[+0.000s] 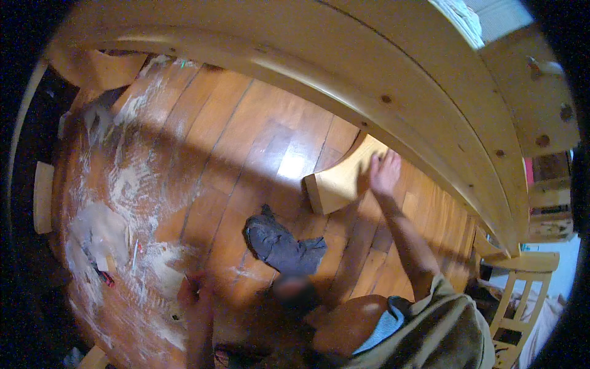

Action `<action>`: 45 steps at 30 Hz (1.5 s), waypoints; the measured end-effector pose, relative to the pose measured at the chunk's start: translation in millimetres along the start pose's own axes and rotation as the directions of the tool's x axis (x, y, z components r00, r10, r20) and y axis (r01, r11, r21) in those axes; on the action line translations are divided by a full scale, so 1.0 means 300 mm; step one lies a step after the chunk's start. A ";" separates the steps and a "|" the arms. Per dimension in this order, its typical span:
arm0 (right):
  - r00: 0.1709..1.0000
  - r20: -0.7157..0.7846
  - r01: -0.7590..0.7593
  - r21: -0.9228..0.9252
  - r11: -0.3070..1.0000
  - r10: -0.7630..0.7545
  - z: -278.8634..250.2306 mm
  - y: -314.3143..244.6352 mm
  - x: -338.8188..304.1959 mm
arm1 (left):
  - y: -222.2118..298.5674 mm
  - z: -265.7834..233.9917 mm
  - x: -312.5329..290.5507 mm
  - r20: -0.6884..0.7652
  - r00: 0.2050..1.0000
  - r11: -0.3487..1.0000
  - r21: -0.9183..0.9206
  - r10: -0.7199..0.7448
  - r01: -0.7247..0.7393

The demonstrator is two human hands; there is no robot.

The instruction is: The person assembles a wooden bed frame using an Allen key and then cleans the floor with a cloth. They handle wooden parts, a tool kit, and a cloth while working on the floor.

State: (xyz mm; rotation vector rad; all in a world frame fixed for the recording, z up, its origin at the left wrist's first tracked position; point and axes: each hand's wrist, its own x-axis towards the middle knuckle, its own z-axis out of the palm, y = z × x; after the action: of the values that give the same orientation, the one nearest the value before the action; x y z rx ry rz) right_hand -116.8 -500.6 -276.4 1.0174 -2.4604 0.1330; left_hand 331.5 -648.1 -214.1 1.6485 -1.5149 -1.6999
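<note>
My right hand [385, 173] reaches out with its fingers spread and lying on the curved pale wooden leg [335, 187] under the furniture rail. My left hand [195, 296] is low over the floor in shadow, fingers curled together; what they hold, if anything, is too dim to make out. Between my hands a crumpled dark grey cloth [283, 243] lies on the floorboards. Beside my left hand, pale powder [132, 178] is smeared over the floor, and a clear plastic bag [101, 230] lies in it.
A long pale wooden rail [295, 80] arches across the far side, above the floor. Another curved wooden piece [101, 71] stands at the far left. A slatted wooden chair [522, 301] is at the right. Small scraps lie in the powder near the bag.
</note>
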 end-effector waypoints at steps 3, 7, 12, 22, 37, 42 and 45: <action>0.996 0.055 -0.075 0.002 0.997 0.075 0.091 0.196 0.036 | -0.005 -0.029 -0.029 0.003 1.000 1.000 0.028 -0.010 0.010; 0.902 0.424 -0.264 0.386 0.884 0.084 0.146 -0.191 -0.030 | -0.018 -0.026 -0.048 -0.014 0.997 0.992 -0.099 -0.079 0.077; 0.782 0.218 0.029 0.923 0.383 -0.584 -0.181 -0.605 -0.136 | 0.020 -0.067 -0.041 0.019 0.997 0.997 0.007 0.081 -0.081; 0.722 0.484 0.276 0.453 0.848 -0.494 -0.135 -0.465 -0.163 | -0.047 -0.016 -0.014 0.039 0.980 0.972 -0.140 0.195 -0.188; 0.650 0.540 -0.564 -0.129 0.816 0.535 0.059 0.028 -0.177 | -0.176 -0.123 -0.002 -0.147 0.989 1.000 -0.021 -0.006 0.003; 0.720 0.510 -0.575 0.058 0.816 0.471 0.169 0.285 -0.098 | -0.197 -0.095 -0.003 -0.125 0.992 0.990 -0.141 -0.001 -0.017; 0.784 0.502 -0.487 0.134 0.863 0.365 0.244 0.349 0.010 | -0.167 -0.071 -0.002 -0.145 0.988 0.992 -0.119 -0.055 0.037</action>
State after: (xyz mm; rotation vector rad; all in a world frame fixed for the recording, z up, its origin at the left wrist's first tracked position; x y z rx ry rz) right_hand -219.2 -446.3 -330.5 0.5997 -3.1612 0.4127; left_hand 371.2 -638.0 -250.2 1.7194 -1.2941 -1.6162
